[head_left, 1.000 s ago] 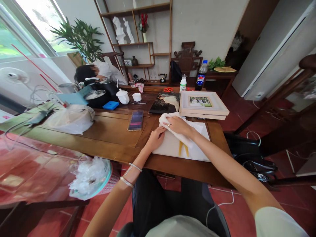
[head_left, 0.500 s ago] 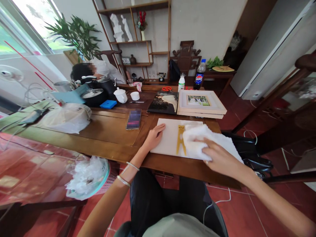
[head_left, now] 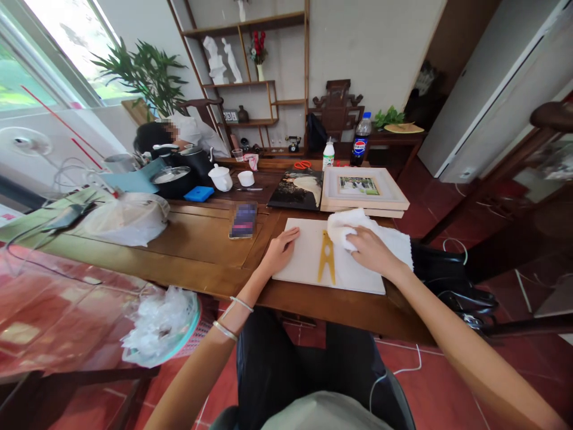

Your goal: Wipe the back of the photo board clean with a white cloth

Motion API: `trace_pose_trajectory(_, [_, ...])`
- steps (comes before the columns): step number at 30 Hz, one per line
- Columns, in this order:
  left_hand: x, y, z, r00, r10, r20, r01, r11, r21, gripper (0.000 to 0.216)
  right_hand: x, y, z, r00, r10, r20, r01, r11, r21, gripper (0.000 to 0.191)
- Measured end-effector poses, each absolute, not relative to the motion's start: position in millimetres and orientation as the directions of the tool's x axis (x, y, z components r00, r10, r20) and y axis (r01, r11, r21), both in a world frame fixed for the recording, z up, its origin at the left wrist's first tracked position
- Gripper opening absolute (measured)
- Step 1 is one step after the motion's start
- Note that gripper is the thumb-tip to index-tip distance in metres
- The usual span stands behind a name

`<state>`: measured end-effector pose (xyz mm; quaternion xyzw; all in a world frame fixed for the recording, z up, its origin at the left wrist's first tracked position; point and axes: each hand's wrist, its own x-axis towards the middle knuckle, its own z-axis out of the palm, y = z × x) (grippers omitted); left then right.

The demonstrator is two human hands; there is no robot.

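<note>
A white flat board (head_left: 308, 260) lies on the wooden table (head_left: 201, 239) in front of me, with a yellow stand piece (head_left: 326, 258) on its middle. My left hand (head_left: 278, 252) rests flat on the board's left edge, fingers stretched out. My right hand (head_left: 369, 251) presses a bunched white cloth (head_left: 347, 227) onto the board's right part, fingers curled over it. The rest of the cloth drapes off to the right, over the table's edge.
Stacked white picture frames (head_left: 362, 190) and a dark print (head_left: 298, 188) lie just behind the board. A phone (head_left: 244, 220), a plastic bag (head_left: 123, 218), pots, a teapot and bottles (head_left: 359, 142) stand further back. Another person sits at the far left end. A lined basket (head_left: 163, 325) stands by my left knee.
My right hand swept the cloth from the board's top left down to its lower right, then back up to the right upper part. My left hand stayed on the board's edge.
</note>
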<state>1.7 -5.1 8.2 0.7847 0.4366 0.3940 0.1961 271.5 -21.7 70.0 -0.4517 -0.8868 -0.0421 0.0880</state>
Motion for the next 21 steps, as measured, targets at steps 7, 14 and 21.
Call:
trace_pose_trajectory(7, [2,-6,8,0.315,0.845,0.432,0.549,-0.533,0.643,0.039,260,-104,79,-0.628,0.769,0.121,0.768,0.637,-0.066,0.039])
trace_pose_trajectory(14, [2,-4,6,0.309,0.844,0.438,0.55,-0.534,0.642,0.04,322,-120,110,-0.46,0.882,0.1,0.874,0.47,-0.126,0.023])
trace_pose_trajectory(21, [1,-4,6,0.306,0.84,0.448,0.544,-0.54,0.642,0.039,288,-62,85,-0.562,0.71,0.424,0.783,0.622,-0.002,0.026])
